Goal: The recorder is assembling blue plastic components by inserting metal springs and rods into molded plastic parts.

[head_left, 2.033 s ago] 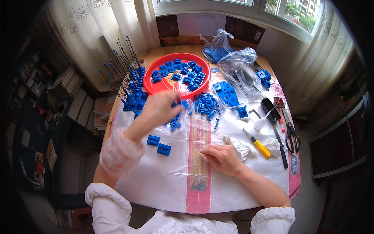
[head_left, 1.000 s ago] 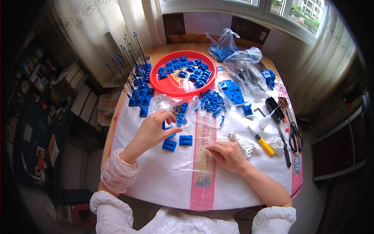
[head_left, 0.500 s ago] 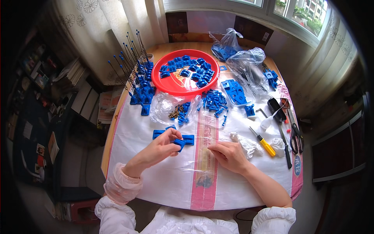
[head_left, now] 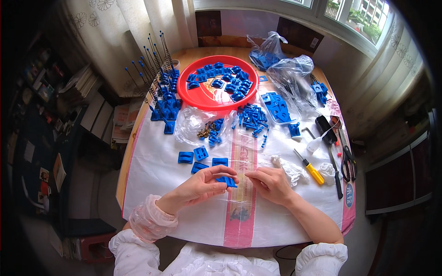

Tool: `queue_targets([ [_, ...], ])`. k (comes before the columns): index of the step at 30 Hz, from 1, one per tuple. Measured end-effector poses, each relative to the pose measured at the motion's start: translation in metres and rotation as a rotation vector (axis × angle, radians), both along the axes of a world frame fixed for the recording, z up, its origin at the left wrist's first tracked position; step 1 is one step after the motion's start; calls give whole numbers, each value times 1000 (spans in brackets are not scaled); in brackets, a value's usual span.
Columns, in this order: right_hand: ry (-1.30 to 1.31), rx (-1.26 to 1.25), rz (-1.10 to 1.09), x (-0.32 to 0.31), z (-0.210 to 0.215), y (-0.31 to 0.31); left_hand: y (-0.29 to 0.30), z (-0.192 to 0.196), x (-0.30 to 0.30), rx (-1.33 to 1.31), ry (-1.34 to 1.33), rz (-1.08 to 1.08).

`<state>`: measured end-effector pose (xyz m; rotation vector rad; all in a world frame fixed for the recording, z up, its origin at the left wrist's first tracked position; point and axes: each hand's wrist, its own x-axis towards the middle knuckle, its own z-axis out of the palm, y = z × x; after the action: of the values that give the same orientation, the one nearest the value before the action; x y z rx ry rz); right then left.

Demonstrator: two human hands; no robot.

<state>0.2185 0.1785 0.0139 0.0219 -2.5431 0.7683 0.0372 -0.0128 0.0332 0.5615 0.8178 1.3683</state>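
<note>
The fingers (head_left: 220, 173) of the left hand (head_left: 198, 187) curl narrowly around a small blue plastic piece (head_left: 227, 181), pinching it just above the white sheet (head_left: 161, 184) that covers the table, near the middle of the table's near edge. The right hand (head_left: 271, 185) lies just beside it, fingers bent and close together, fingertips resting on a clear plastic strip (head_left: 244, 177); whether they grip it I cannot tell.

Just beyond the left hand, four more blue pieces (head_left: 201, 158) lie flat on the sheet, close together. Right of the right hand sit a crumpled white glove (head_left: 290, 168) and a yellow-handled screwdriver (head_left: 311, 168); scissors (head_left: 347, 161) lie at the right edge.

Farther toward the middle, a clear bag (head_left: 198, 124) holds screws and blue bits, next to a loose heap of blue pins (head_left: 251, 119). Toward the far edge stands a round red tray (head_left: 184, 89) with blue parts in it. At the left edge, blue bases with thin upright rods (head_left: 159, 87) stand in a cluster. Clear bags of blue parts (head_left: 281, 64) rest at the far right corner.
</note>
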Motion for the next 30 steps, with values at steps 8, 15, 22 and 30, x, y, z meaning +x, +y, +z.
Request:
queue_targets([
  [8,136,-54,26,4,5,-1,4,-15,-3,-80,166,-78],
  [15,125,73,208,6,21,-9,9,-8,30,46,605,-51],
  [22,20,97,261,8,9,-12,6,-16,29,32,679,-55],
  [30,-25,37,268,10,8,-15,4,-17,29,72,713,-85],
])
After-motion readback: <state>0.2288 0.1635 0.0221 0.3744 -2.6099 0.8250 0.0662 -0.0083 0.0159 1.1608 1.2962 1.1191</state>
